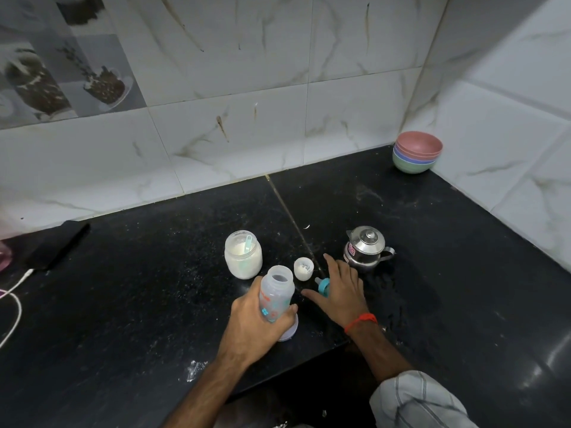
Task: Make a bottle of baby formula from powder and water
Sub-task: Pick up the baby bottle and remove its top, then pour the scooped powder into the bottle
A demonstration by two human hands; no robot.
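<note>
- Far left on the black desk point(123, 288): a dark phone point(57, 245) with a white cable point(14, 291); off the working area, best left alone.
- Left of centre: open jar of formula powder point(243, 254), a pale green scoop point(248, 246) standing inside; upright, well apart from the desk edge.
- Left hand point(256, 322): grip wrapped round the lower body of the clear baby bottle point(276, 296), mouth uncovered, bottle tilted a little toward the jar, base on or just above the desk. Seemingly empty, though hard to tell.
- Just beyond the bottle: small white cap point(303, 268), open side up, between jar and kettle.
- Right hand point(340, 288): fingers spread and flat, grip loose, holding nothing, resting over the teal teat ring point(323, 285) lying on its side.
- Right: lidded steel kettle point(364, 248), presumably the water; stacked coloured bowls point(417, 152) in the far corner.
- Likely step in hand: setting the teat aside and readying the bottle for filling.
- To do it well: stand the bottle fully upright, keep the hold low and firm, pour water first, then add level scoops.
</note>
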